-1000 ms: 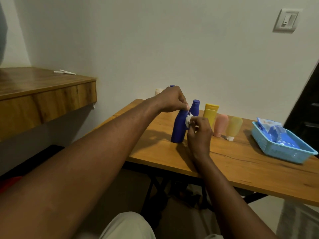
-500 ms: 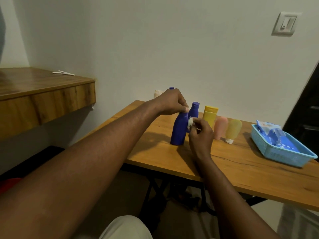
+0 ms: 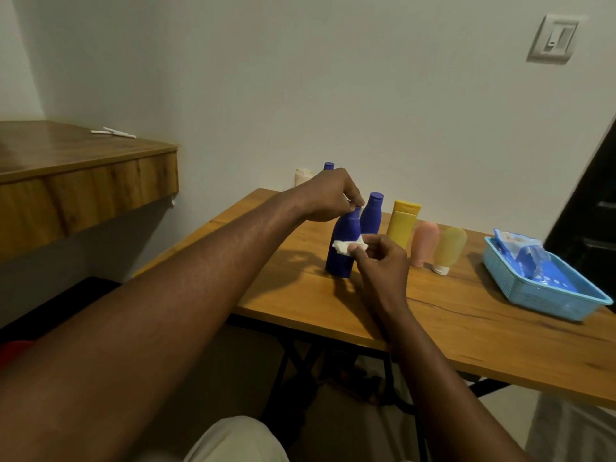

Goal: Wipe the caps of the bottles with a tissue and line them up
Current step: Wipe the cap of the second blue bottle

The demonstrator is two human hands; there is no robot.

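The near blue bottle (image 3: 343, 251) stands upright on the table (image 3: 466, 315), toward its left end and forward of the row along the far edge. The left hand (image 3: 328, 198) grips it at the top, fingers curled round the cap; whether the cap itself is clamped or only the neck cannot be told, as the fingers cover it. The right hand (image 3: 380, 261) pinches a small crumpled tissue (image 3: 346, 247) in front of the bottle's body, below the cap. Hazard: the bottle is restrained at the top only, so a sideways wiping stroke can pivot its base. The second blue bottle (image 3: 371, 211) stands just behind it, with the yellow bottle (image 3: 403, 223), pink tube (image 3: 423, 243) and pale yellow tube (image 3: 448, 248) close in line; one knock probably topples several. The tissue wad is small and can slip from the pinch. The blue basket (image 3: 540, 295) at the right end is well apart and not at risk.
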